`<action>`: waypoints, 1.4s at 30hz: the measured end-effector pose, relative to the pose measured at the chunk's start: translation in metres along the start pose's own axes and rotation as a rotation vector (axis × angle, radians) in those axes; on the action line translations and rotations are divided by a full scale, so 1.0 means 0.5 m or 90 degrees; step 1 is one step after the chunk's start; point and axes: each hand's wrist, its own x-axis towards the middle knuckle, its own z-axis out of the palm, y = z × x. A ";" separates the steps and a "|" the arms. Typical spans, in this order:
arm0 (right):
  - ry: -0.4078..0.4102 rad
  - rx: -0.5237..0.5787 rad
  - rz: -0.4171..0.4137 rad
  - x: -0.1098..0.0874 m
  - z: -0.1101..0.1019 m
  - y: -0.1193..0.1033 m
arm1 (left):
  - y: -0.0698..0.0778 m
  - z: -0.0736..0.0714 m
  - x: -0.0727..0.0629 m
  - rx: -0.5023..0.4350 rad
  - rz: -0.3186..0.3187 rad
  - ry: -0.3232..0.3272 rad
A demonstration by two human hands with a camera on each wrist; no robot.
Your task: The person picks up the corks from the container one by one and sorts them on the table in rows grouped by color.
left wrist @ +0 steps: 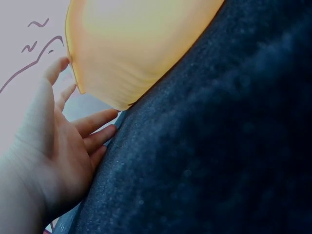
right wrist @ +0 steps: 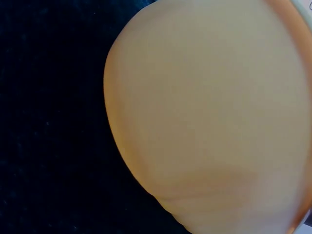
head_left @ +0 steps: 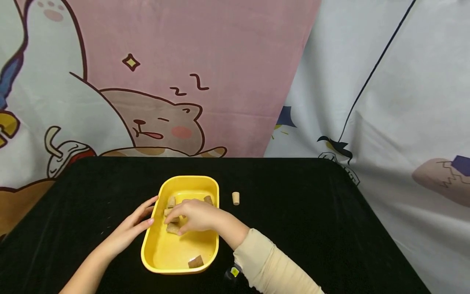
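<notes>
A yellow plastic tub (head_left: 161,253) holds several brown cork stoppers, among them one near its front wall (head_left: 196,261) and one by its right side (head_left: 208,199). My left hand (head_left: 128,230) touches the tub's left rim with fingers spread, its fingertips at the tub's outer wall (left wrist: 141,48) in the left wrist view. My right hand (head_left: 196,216) reaches down inside. Its index finger and thumb lie on either side of a cork stopper (head_left: 173,228); whether they pinch it cannot be told. The right wrist view shows the tub's blurred wall (right wrist: 204,107), without the hand.
A lighter, tapered cork stopper (head_left: 236,198) stands on the black cloth (head_left: 293,220) to the right of the tub. Under the right sleeve sits a small black object with a yellow mark (head_left: 234,271). A printed curtain (head_left: 235,73) hangs behind the table.
</notes>
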 end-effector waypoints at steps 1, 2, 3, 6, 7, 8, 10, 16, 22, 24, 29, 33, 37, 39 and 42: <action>-0.001 -0.002 0.001 0.001 0.001 0.001 | 0.000 0.000 0.000 -0.001 -0.003 0.000; -0.002 -0.005 0.001 0.002 0.003 0.001 | 0.000 0.000 0.001 -0.003 -0.006 -0.001; -0.005 -0.004 0.002 0.002 0.004 0.002 | -0.001 0.001 0.001 -0.004 -0.008 -0.002; -0.013 -0.007 0.003 0.003 0.007 0.001 | -0.002 0.001 0.001 -0.006 -0.010 -0.004; -0.015 -0.008 0.003 0.004 0.008 0.001 | -0.002 0.001 0.001 -0.006 -0.009 -0.004; -0.017 -0.010 0.002 0.004 0.008 0.001 | -0.003 0.001 0.001 -0.005 -0.008 -0.004; -0.018 -0.020 0.003 0.006 0.009 0.000 | -0.002 0.000 0.001 -0.004 -0.006 -0.002; -0.019 -0.052 0.006 0.013 0.016 0.000 | -0.002 0.000 0.002 -0.003 -0.002 -0.003; -0.010 -0.079 0.014 0.014 0.019 0.000 | -0.002 0.000 0.004 -0.003 -0.002 -0.003; -0.008 -0.082 0.018 0.013 0.017 0.000 | -0.001 -0.001 0.005 -0.003 -0.002 -0.003; -0.006 -0.080 0.022 0.011 0.016 -0.002 | -0.001 -0.003 0.004 -0.002 0.000 -0.004; -0.006 -0.074 0.027 0.011 0.016 -0.004 | -0.001 -0.004 0.003 -0.003 0.002 -0.004; -0.005 -0.070 0.027 0.011 0.016 -0.003 | -0.001 -0.003 0.003 -0.002 0.000 -0.004; -0.002 -0.069 0.022 0.010 0.015 -0.003 | -0.001 -0.002 0.003 -0.001 -0.002 -0.004; 0.007 -0.064 0.018 0.007 0.013 -0.002 | -0.002 -0.002 0.004 -0.002 -0.002 -0.006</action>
